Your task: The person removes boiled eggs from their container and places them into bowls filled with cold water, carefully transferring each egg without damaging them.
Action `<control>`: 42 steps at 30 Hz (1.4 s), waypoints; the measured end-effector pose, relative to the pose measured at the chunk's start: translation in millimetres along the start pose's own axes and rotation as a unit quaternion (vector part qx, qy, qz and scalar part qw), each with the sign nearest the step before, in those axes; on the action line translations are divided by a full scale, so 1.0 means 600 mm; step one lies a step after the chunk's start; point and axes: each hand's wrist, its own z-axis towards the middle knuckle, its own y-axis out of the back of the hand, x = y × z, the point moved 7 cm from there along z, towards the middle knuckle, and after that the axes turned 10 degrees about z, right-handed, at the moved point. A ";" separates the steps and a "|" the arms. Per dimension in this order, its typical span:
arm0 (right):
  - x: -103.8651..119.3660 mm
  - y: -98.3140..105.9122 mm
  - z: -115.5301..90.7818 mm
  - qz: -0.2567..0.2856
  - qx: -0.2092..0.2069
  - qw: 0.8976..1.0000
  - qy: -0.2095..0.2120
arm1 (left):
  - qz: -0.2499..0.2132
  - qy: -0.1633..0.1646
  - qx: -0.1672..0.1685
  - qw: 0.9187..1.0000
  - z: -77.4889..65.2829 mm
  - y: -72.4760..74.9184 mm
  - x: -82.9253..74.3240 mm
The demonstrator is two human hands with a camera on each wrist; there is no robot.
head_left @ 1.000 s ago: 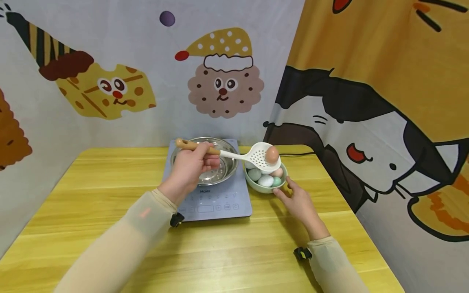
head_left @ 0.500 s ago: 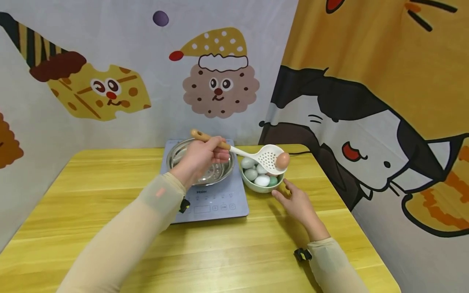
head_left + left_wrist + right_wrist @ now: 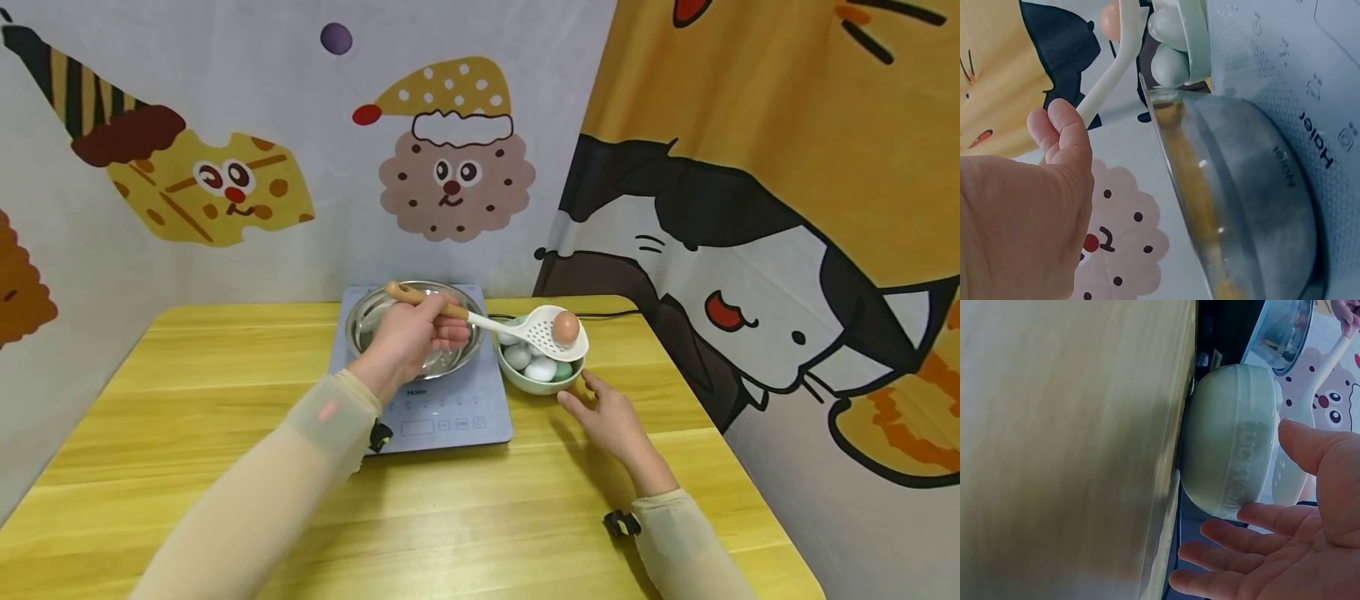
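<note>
My left hand (image 3: 408, 337) grips the wooden handle of a white slotted spoon (image 3: 536, 325). A brown egg (image 3: 566, 328) lies in the spoon's perforated head, held over the pale green bowl (image 3: 534, 386). Inside the bowl are several eggs, among them a white one (image 3: 540, 368), a grey-green one (image 3: 517, 357) and a teal one (image 3: 562, 372). My right hand (image 3: 611, 421) is spread at the bowl's near right side. In the right wrist view its index fingertip is right at the bowl's wall (image 3: 1229, 437), with the other fingers extended below.
A steel pot (image 3: 1254, 187) stands on a Haier induction cooker (image 3: 457, 408) to the left of the bowl, under my left hand. Behind the bowl a black cable (image 3: 607, 315) runs along the wooden table (image 3: 465, 517). A printed curtain (image 3: 457, 267) hangs at the back.
The slotted spoon with the brown egg shifted right over the bowl, then its head lowered a little and swung slightly back left. My right hand stays by the bowl.
</note>
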 end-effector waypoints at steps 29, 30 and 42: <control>0.004 -0.010 -0.003 0.001 0.003 1.000 -0.003 | -0.137 0.050 0.037 0.989 -0.047 -0.063 0.089; 0.004 -0.011 -0.003 0.002 0.004 1.000 -0.004 | -0.143 0.049 0.041 0.988 -0.047 -0.065 0.090; 0.011 -0.014 -0.001 0.007 0.003 1.000 0.005 | -0.231 0.089 0.027 0.969 -0.054 -0.068 0.108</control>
